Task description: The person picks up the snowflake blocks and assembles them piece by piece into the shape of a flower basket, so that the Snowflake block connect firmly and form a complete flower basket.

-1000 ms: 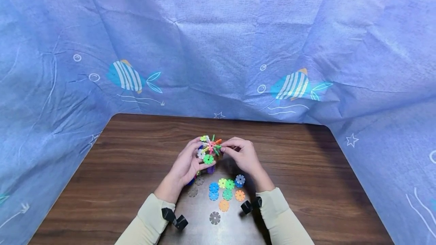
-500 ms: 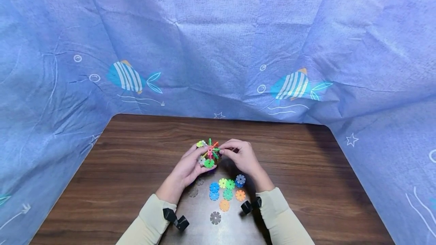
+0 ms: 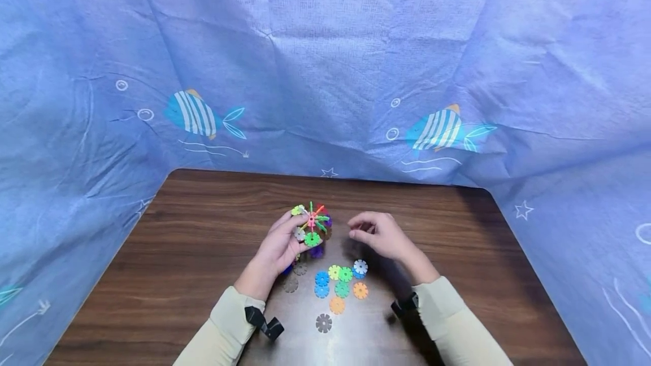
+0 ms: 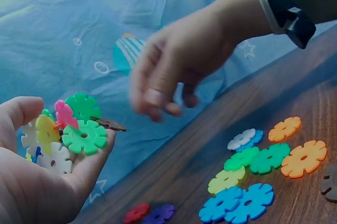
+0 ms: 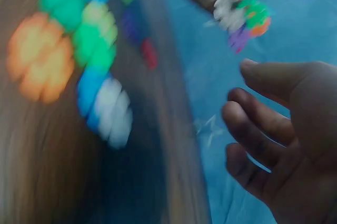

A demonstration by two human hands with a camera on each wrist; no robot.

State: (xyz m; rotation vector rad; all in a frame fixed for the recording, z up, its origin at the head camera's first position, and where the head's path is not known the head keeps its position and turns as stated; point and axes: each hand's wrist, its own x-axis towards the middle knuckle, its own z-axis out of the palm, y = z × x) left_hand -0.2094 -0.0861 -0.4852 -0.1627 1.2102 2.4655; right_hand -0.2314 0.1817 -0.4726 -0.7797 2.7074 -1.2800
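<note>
My left hand (image 3: 272, 250) holds up a cluster of interlocking plastic discs (image 3: 312, 219) above the table, thumb on its near side and fingers beneath. In the left wrist view, green (image 4: 84, 136), white (image 4: 54, 158), yellow and pink notched discs show in this cluster, with a brown one jutting toward the right. Part of it lies hidden behind the thumb. Apart from the cluster, to its right, my right hand (image 3: 378, 235) hovers with loosely bent fingers. Nothing sits between its thumb and fingers in the right wrist view, where the hand (image 5: 300, 124) shows close up.
Loose notched discs lie on the brown wooden table (image 3: 458, 275) in front of the hands: blue (image 3: 322, 278), green (image 3: 342, 289), orange (image 3: 337, 305), white (image 3: 360, 266) and grey (image 3: 323, 323). Greyish discs (image 3: 290, 284) lie beside the left wrist. A blue fish-print cloth (image 3: 325, 72) hangs behind.
My right hand has let go of the cluster's right side and moved away to the right. The left hand still holds the cluster, which has shifted and turned slightly.
</note>
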